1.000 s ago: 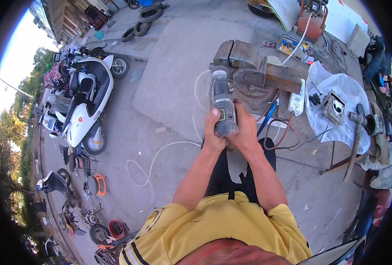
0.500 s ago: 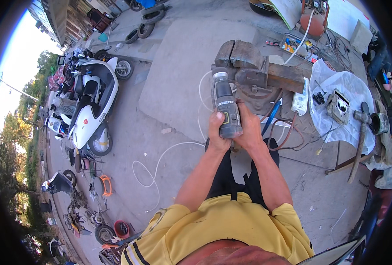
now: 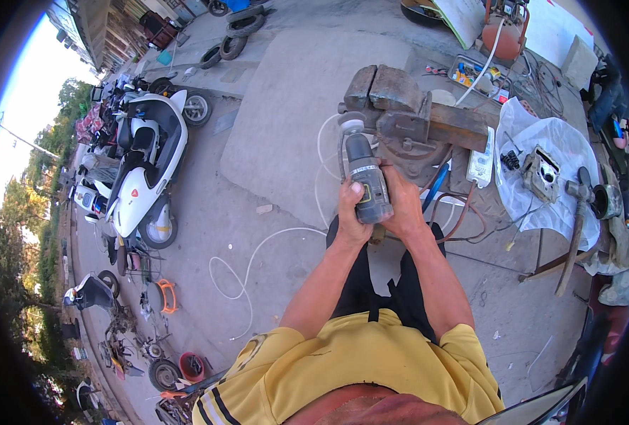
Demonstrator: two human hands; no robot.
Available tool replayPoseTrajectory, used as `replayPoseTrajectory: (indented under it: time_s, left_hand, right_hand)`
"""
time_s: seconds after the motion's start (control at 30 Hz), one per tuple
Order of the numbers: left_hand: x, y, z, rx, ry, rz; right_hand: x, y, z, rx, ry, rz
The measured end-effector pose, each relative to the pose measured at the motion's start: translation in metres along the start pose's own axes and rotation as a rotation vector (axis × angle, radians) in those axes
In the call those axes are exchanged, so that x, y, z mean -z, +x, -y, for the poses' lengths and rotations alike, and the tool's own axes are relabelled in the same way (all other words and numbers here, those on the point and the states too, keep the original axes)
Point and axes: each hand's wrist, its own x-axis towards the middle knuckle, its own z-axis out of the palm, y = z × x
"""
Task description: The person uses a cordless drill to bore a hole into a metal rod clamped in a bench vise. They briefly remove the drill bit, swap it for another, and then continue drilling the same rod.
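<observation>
A grey and black cordless drill point(image 3: 368, 185) is gripped between both my hands, pointing away from me. A pale, round attachment point(image 3: 352, 126) sits at its tip, close to the near left side of a rusty bench vise point(image 3: 399, 95). Whether the tip touches metal there I cannot tell. My left hand point(image 3: 353, 211) is closed on the drill's left side, thumb up on the housing. My right hand point(image 3: 401, 202) wraps the right side, its fingers partly hidden beneath the drill. The vise's jaws look nearly together.
Right of the vise lie a white power strip point(image 3: 480, 161), a blue-handled tool point(image 3: 435, 186) and cables. Further right, a plastic sheet point(image 3: 552, 142) carries a metal engine part point(image 3: 542, 174) beside a hammer point(image 3: 578, 202). A white hose point(image 3: 243, 273) loops across the floor; a white scooter point(image 3: 148, 170) stands left.
The drill has tilted slightly: its rear end has shifted a little right and toward me. The attachment at its tip now looks paler. Both hands have kept their hold.
</observation>
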Motion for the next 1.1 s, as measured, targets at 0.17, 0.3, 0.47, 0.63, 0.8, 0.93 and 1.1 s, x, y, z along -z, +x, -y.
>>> replayPoseTrajectory:
  time_s: [0.17,0.3,0.47,0.63,0.8,0.93,1.1]
  left_hand:
    - [0.002,0.000,-0.001,0.001,0.009,0.003]
    - [0.003,0.000,-0.001,0.005,0.036,0.025]
    - [0.007,-0.001,0.000,0.017,0.053,0.014]
    - [0.006,0.002,-0.001,-0.004,0.016,0.014]
    - [0.005,-0.001,-0.004,0.016,0.060,0.018]
    - [0.001,0.000,-0.002,-0.010,0.050,0.025]
    - [0.006,0.001,0.000,-0.017,0.031,0.004]
  right_hand:
    - [0.000,0.000,0.002,-0.019,0.011,0.009]
    - [0.000,0.000,0.004,-0.041,0.002,0.024]
    - [-0.003,-0.001,0.001,-0.026,-0.010,0.010]
    - [-0.005,0.001,0.001,-0.014,-0.016,-0.002]
    - [-0.004,-0.001,0.004,-0.045,-0.011,0.004]
    - [-0.002,-0.003,0.005,-0.040,-0.017,0.000]
    - [-0.009,0.000,-0.001,-0.005,-0.019,-0.034]
